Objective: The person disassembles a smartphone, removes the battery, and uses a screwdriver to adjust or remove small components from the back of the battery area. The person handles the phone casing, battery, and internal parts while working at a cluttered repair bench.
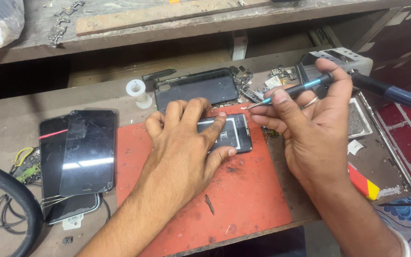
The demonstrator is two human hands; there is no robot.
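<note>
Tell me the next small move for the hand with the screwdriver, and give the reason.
Probably lower the screwdriver tip onto the opened phone. The right hand holds the tool with its tip poised just above the phone's upper right corner, not touching it, while the left hand already presses the phone flat on the red mat.

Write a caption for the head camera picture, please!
Left hand steadies an opened phone while right hand holds a screwdriver.

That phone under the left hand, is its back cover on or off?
Off: the phone lies open-backed on the red mat, battery showing, under the left hand.
</note>
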